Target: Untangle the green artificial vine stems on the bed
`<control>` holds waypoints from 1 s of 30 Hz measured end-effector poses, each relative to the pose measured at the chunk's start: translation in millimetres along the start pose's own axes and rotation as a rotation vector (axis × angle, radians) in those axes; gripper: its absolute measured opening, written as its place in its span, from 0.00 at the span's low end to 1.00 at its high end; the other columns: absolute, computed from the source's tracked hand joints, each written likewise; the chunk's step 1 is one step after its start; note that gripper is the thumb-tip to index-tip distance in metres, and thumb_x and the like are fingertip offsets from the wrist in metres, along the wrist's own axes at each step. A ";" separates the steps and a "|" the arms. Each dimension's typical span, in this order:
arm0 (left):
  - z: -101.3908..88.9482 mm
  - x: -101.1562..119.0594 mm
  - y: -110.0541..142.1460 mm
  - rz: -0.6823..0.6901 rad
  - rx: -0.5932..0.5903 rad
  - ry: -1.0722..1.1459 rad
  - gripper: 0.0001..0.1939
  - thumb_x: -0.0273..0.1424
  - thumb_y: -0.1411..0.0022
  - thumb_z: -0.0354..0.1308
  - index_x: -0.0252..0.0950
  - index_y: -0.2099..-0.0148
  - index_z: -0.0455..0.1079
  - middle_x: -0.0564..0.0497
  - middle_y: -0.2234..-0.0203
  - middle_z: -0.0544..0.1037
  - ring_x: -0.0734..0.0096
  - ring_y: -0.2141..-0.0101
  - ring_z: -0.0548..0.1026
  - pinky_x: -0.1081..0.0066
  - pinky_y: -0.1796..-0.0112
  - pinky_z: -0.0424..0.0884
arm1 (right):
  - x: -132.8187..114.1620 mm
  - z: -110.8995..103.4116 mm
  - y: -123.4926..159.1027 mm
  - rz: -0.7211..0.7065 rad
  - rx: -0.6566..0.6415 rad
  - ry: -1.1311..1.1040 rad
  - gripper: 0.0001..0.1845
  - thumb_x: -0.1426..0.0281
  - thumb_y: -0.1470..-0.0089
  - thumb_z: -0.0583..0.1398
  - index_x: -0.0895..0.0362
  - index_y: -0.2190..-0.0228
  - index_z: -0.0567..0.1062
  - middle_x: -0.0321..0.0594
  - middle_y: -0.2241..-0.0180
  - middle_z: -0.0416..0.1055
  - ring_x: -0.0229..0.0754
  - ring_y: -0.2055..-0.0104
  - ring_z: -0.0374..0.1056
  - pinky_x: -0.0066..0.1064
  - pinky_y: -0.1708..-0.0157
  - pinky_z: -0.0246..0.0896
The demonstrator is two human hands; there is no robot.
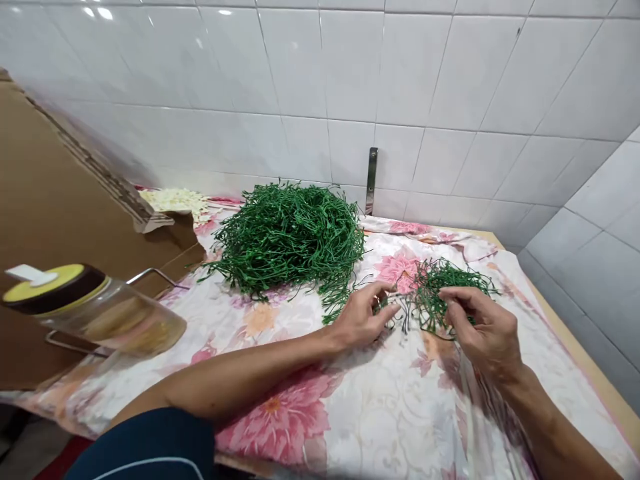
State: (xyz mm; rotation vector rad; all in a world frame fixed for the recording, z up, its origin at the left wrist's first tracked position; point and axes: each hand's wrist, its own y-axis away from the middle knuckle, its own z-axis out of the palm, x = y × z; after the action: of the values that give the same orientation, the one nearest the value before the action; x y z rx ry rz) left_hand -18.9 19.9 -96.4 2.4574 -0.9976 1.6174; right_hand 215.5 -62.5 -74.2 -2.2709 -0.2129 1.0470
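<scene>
Right now: big heap of green strands (290, 237) blocking straight ahead, tile wall (350, 80) close behind it. Glass jar (110, 317) out left, cardboard sheet (60, 167) behind. Way open over floral cloth (370, 427) between jar and left hand (363, 317). Small green tangle (440, 293) against right hand (483, 327); cloth runs on past it to right edge.

On the cloth (380, 427), a large heap of strands (290, 237) lies behind and left of a smaller tangle (440, 293), with a glass jar (110, 317) further left, a cardboard sheet (65, 173) beyond it, and a tiled wall (350, 80) behind.
</scene>
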 end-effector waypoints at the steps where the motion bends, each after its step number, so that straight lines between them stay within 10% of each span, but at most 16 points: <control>1: -4.3 3.2 -3.9 -0.114 0.010 0.127 0.21 0.42 0.34 0.59 0.35 0.45 0.69 0.51 0.65 0.73 0.77 0.73 0.70 0.74 0.71 0.67 | -0.7 -0.5 -0.1 -0.017 0.008 0.003 0.10 0.72 0.38 0.60 0.53 0.56 0.79 0.42 0.59 0.79 0.42 0.63 0.76 0.35 0.62 0.73; 6: -23.9 14.9 -18.2 -0.290 0.002 0.554 0.23 0.43 0.40 0.64 0.32 0.49 0.69 0.57 0.73 0.68 0.77 0.74 0.71 0.74 0.70 0.67 | -0.9 0.8 -1.3 -0.071 0.023 0.031 0.10 0.74 0.39 0.59 0.53 0.58 0.79 0.41 0.60 0.79 0.42 0.62 0.75 0.33 0.62 0.72; 18: -17.9 19.9 -9.9 -0.232 -0.040 0.475 0.20 0.32 0.47 0.69 0.30 0.52 0.73 0.51 0.68 0.76 0.77 0.71 0.74 0.75 0.68 0.70 | 1.3 1.9 -5.0 -0.007 0.016 0.043 0.09 0.67 0.38 0.60 0.55 0.59 0.79 0.42 0.63 0.80 0.41 0.69 0.73 0.33 0.66 0.71; 26: -8.3 26.7 1.4 -0.198 -0.036 0.388 0.21 0.30 0.44 0.67 0.34 0.48 0.71 0.53 0.67 0.73 0.78 0.72 0.74 0.76 0.70 0.71 | -13.1 24.2 7.3 0.463 -0.468 -0.467 0.20 0.53 0.37 0.59 0.57 0.58 0.76 0.37 0.74 0.73 0.38 0.77 0.69 0.27 0.81 0.65; 30: -2.8 28.2 7.2 -0.134 -0.089 0.342 0.20 0.29 0.41 0.64 0.33 0.46 0.70 0.52 0.70 0.74 0.76 0.70 0.74 0.74 0.66 0.72 | -17.2 37.5 10.6 0.653 -0.411 -0.677 0.22 0.52 0.44 0.65 0.56 0.59 0.72 0.33 0.76 0.70 0.35 0.80 0.66 0.24 0.86 0.57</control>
State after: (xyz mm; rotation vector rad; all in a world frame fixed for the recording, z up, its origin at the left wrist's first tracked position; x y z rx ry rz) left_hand -17.8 1.4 -73.8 2.0468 -0.8161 1.8197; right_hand 175.3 -59.9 -88.1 -2.2927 0.0642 2.2860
